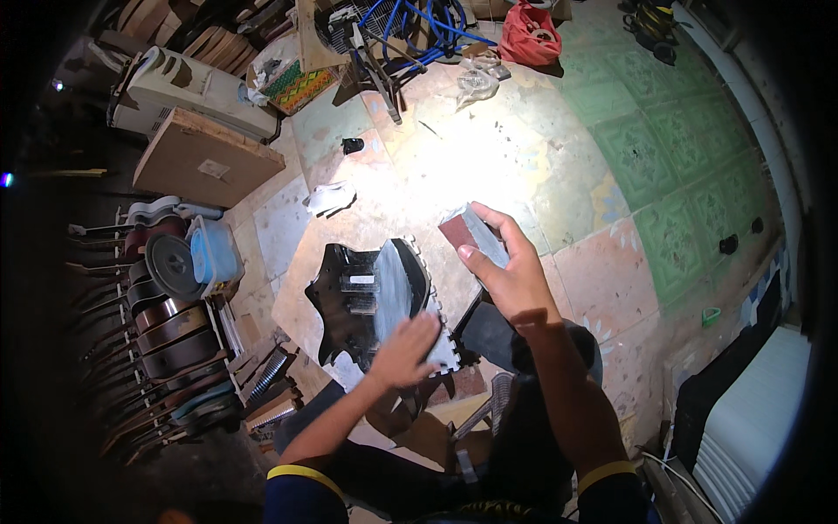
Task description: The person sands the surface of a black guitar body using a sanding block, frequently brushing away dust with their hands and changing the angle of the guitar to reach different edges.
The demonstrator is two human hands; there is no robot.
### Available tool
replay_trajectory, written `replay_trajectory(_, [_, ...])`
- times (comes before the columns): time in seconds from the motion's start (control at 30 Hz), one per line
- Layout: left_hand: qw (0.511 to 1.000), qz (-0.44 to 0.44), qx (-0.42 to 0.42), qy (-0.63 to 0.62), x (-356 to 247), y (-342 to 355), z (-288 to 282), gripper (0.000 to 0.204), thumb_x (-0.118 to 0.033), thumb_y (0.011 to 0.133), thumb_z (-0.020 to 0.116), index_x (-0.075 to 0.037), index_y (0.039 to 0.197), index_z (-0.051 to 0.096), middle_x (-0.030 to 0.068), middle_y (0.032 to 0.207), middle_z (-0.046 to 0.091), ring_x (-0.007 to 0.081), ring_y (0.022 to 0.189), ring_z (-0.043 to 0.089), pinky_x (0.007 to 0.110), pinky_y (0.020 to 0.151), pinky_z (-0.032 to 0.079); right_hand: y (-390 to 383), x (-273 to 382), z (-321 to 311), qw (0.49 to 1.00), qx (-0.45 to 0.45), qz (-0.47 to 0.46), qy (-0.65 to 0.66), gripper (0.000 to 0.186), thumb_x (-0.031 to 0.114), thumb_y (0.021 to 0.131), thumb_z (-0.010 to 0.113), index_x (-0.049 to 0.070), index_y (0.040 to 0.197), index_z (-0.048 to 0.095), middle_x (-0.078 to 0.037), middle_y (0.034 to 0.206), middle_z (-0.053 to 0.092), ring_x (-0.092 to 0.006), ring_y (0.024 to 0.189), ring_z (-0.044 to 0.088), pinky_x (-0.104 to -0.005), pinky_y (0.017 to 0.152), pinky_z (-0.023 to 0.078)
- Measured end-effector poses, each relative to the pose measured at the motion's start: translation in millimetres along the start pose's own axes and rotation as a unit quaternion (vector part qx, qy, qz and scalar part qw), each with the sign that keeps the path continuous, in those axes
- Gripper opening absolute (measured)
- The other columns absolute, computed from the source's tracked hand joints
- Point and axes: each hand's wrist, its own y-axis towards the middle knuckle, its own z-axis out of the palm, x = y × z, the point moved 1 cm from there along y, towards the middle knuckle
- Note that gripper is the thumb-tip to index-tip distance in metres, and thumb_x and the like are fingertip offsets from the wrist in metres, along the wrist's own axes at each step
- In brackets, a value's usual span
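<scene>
- Bag (pixel 529 39), red plastic, on the floor at the upper edge.
- Bag (pixel 478 85), clear plastic, crumpled, just below it.
- Tubing (pixel 422 16), blue, looped.
- Slab (pixel 208 162), brown, pale label on its face, tilted.
- Tub (pixel 214 251), blue plastic, left side.
- Disc (pixel 169 261), round, dark grey, beside the tub.
- Crumpled sheet (pixel 331 199), white.
- Floor tiles (pixel 690 166), green, patterned, right side.
- Ridged object (pixel 758 419), white, lower right.
</scene>
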Motion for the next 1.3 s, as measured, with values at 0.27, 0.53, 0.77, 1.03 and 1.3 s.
replay_trajectory(0.27, [0.963, -0.184, -0.176, 0.085, 114.3, 107.7, -62.4, 0.064, -0.031, 0.104, 0.048, -0.002, 0.159, 0.032, 0.0240, 0.166, 0.027, 0.0460, 0.154, 0.021, 0.058, 0.124, 0.016, 2.8, 5.1, 11.9, 0.998, -0.011, -0.047, -0.043, 0.052, 0.014, 0.097, 0.069, -0.003, 0.143, 0.051, -0.018, 0.139, 0.060, -0.0230, 0.131, 0.054, -0.0357, 0.111, 0.041])
replay_trajectory(0.53, [0.986, -0.137, -0.092, 0.013, -14.8, -5.5, 17.3, 0.085, -0.052, 0.097, 0.057, 0.002, 0.157, 0.032, 0.0242, 0.165, 0.030, 0.0403, 0.154, 0.026, 0.060, 0.123, 0.017, -0.9, -8.1, 21.6, 0.954, 0.108, 0.083, 0.267, 0.051, 0.019, 0.099, 0.069, 0.002, 0.144, 0.053, -0.006, 0.126, 0.064, -0.0118, 0.113, 0.058, -0.0289, 0.100, 0.045])
replay_trajectory(0.77, [0.970, -0.096, -0.159, -0.160, -86.4, -74.9, 38.7, 0.068, -0.040, 0.099, 0.062, 0.000, 0.151, 0.044, 0.0224, 0.153, 0.048, 0.0368, 0.146, 0.043, 0.054, 0.120, 0.028, -22.7, -18.1, 40.7, 0.842, 0.246, 0.134, 0.462, 0.050, 0.027, 0.103, 0.062, 0.005, 0.145, 0.047, -0.008, 0.126, 0.065, -0.0176, 0.111, 0.065, -0.0331, 0.098, 0.052])
replay_trajectory(1.03, [0.849, -0.254, -0.405, -0.225, -74.3, -74.6, -38.3, 0.036, -0.013, 0.096, 0.063, 0.002, 0.129, 0.062, 0.0216, 0.119, 0.069, 0.0390, 0.112, 0.064, 0.045, 0.099, 0.049, -104.2, -84.9, 59.2, 0.809, 0.262, 0.233, 0.472, 0.041, 0.024, 0.104, 0.060, 0.011, 0.141, 0.050, -0.006, 0.123, 0.065, -0.0197, 0.109, 0.065, -0.0373, 0.096, 0.052])
replay_trajectory(1.3, [0.939, -0.308, -0.078, 0.134, 53.5, -82.2, -29.3, 0.098, -0.011, 0.067, 0.086, -0.008, 0.153, 0.040, 0.0148, 0.161, 0.037, 0.0397, 0.148, 0.035, 0.050, 0.116, 0.040, -112.6, -131.8, 9.4, 0.903, 0.052, 0.299, 0.303, 0.035, 0.027, 0.103, 0.061, 0.012, 0.134, 0.056, -0.004, 0.114, 0.067, -0.0194, 0.105, 0.066, -0.0405, 0.089, 0.054])
